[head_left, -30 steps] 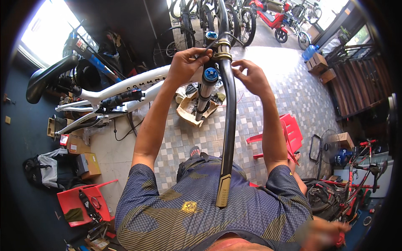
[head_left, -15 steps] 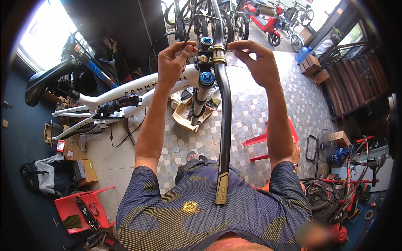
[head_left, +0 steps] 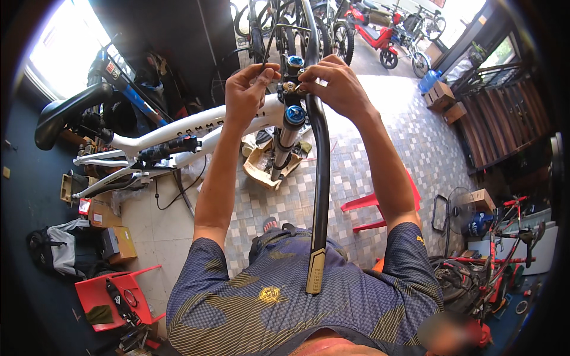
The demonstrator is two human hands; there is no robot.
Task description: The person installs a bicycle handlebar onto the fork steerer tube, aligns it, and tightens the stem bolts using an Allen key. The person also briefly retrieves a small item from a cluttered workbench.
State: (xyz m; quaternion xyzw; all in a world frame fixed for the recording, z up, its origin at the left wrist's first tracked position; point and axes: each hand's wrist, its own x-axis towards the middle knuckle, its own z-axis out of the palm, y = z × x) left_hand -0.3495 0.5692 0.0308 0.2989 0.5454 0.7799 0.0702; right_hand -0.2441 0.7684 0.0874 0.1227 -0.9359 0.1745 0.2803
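Note:
A white bicycle frame reaches in from the left to a fork with blue top caps. Above the fork is a stem with a gold-coloured clamp. The black handlebar runs through it, its gold-marked end close to my chest. My left hand is closed, left of the stem, around a thin dark bent rod that looks like a hex key. My right hand reaches over the handlebar. Its thumb and fingers pinch the stem clamp; any small part between them is hidden.
An open cardboard box lies below the fork. A red plastic chair stands to the right, another red chair at lower left with items on it. Several bikes and a red scooter are at the back. A fan stands right.
My right hand has moved left and down, from hovering beside the handlebar to the stem clamp, and its fingers have closed there. My left hand stays almost still.

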